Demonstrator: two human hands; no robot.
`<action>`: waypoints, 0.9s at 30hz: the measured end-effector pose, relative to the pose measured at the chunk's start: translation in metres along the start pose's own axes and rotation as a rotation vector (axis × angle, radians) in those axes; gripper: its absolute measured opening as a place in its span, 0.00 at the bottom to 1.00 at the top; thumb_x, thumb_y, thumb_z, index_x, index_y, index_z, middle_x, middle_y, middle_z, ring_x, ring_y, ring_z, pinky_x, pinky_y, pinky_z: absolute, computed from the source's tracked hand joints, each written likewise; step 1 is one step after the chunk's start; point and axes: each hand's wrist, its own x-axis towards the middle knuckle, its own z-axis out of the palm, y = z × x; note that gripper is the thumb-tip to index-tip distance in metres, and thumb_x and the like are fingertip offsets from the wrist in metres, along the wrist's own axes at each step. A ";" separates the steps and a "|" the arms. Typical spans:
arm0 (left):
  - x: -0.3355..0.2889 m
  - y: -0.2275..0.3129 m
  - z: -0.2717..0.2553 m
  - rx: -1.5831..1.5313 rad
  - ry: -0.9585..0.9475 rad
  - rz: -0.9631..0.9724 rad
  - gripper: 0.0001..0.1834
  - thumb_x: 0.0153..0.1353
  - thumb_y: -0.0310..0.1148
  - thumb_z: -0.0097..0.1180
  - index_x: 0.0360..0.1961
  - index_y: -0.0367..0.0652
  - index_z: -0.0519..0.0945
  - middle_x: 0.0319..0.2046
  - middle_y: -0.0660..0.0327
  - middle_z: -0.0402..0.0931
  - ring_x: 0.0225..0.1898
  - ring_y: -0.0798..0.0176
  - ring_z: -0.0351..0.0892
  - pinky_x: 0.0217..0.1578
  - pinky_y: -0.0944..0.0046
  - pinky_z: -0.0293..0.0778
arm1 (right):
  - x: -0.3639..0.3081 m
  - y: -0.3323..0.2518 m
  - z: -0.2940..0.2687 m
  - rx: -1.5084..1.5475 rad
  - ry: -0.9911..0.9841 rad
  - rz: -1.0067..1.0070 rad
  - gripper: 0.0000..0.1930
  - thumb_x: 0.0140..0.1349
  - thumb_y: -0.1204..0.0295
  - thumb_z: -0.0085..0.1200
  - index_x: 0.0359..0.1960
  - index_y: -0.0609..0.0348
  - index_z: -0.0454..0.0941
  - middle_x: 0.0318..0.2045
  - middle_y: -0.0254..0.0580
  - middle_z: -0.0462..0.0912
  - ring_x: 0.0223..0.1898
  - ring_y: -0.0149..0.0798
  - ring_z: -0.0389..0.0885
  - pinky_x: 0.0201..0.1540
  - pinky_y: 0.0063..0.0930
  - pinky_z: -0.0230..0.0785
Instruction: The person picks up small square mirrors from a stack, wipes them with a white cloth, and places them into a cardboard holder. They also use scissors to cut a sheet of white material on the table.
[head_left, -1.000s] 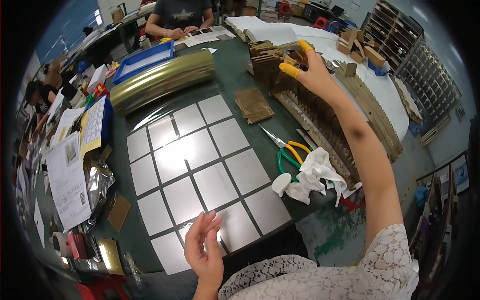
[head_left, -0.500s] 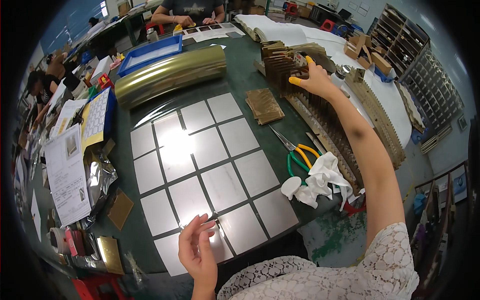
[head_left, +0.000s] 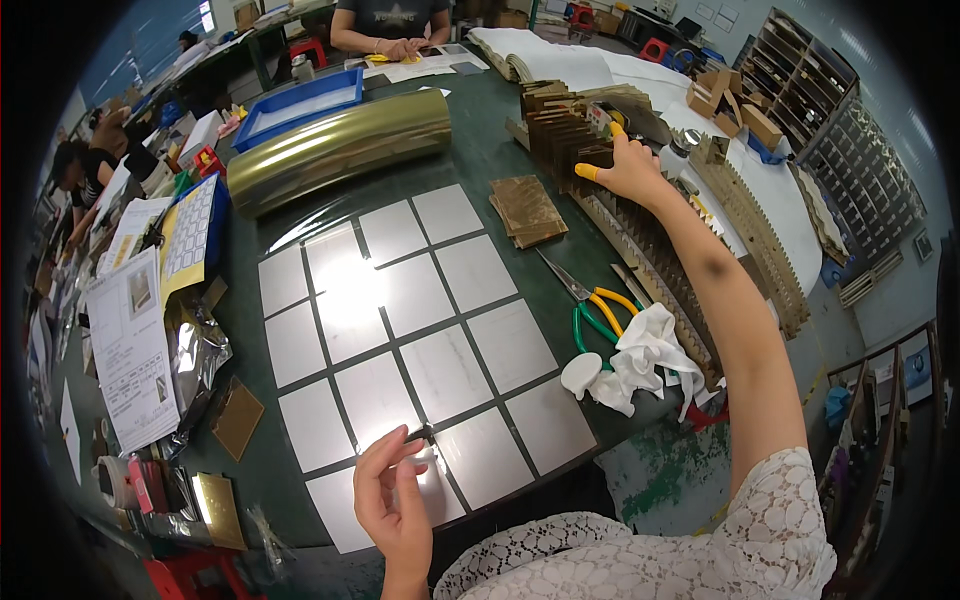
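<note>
The brown cards (head_left: 565, 135) stand on edge in a slotted rack (head_left: 650, 240) along the right edge of the table (head_left: 480, 150), packed at its far end. The rack's long axis runs from the far right corner toward the person, slanting toward the near right edge. The right hand (head_left: 632, 168) is stretched far out and rests on the end of that card stack, fingers curled against the nearest card, yellow caps on the fingertips (head_left: 588, 172); whether it grips a card I cannot tell. It is by far the nearer hand. A loose stack (head_left: 527, 208) of the same cards lies flat just left of the rack.

The left hand (head_left: 395, 500) is at the near edge, well apart from the rack, thumb and forefinger pinched on a small dark bit (head_left: 421, 433) over the grid of silvery squares (head_left: 400, 320). Scissors (head_left: 590, 305) and a white cloth (head_left: 640, 355) lie between grid and rack.
</note>
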 end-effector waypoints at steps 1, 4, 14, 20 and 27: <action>0.000 0.000 0.000 0.000 -0.002 0.002 0.14 0.67 0.23 0.44 0.53 0.35 0.73 0.51 0.52 0.73 0.46 0.63 0.79 0.39 0.68 0.78 | -0.001 0.000 0.000 0.002 0.005 -0.005 0.49 0.50 0.40 0.61 0.62 0.68 0.60 0.51 0.62 0.72 0.56 0.58 0.70 0.56 0.49 0.61; 0.000 0.001 -0.001 -0.008 -0.003 -0.009 0.14 0.65 0.21 0.45 0.51 0.34 0.73 0.52 0.49 0.72 0.47 0.60 0.79 0.39 0.67 0.78 | 0.001 0.002 0.006 -0.024 -0.009 -0.009 0.51 0.49 0.38 0.60 0.63 0.67 0.59 0.51 0.62 0.73 0.56 0.58 0.70 0.57 0.49 0.61; -0.001 0.001 -0.004 0.047 0.055 -0.023 0.14 0.67 0.25 0.45 0.52 0.35 0.73 0.51 0.53 0.73 0.45 0.63 0.79 0.37 0.69 0.77 | 0.025 0.067 -0.042 0.294 0.209 -0.035 0.51 0.50 0.41 0.61 0.66 0.66 0.58 0.53 0.63 0.75 0.54 0.54 0.75 0.56 0.41 0.66; -0.001 0.004 0.003 0.015 0.017 -0.022 0.14 0.66 0.24 0.45 0.52 0.34 0.73 0.50 0.52 0.72 0.45 0.62 0.79 0.37 0.69 0.77 | 0.021 0.101 -0.021 0.203 0.195 -0.159 0.57 0.44 0.37 0.63 0.67 0.69 0.55 0.56 0.63 0.72 0.56 0.55 0.74 0.59 0.40 0.65; -0.002 0.009 0.002 0.023 0.022 -0.022 0.15 0.64 0.20 0.45 0.52 0.33 0.73 0.50 0.51 0.70 0.46 0.61 0.79 0.38 0.68 0.79 | 0.003 0.051 -0.019 0.007 -0.024 0.057 0.61 0.42 0.31 0.59 0.68 0.67 0.53 0.53 0.66 0.74 0.55 0.57 0.75 0.56 0.43 0.68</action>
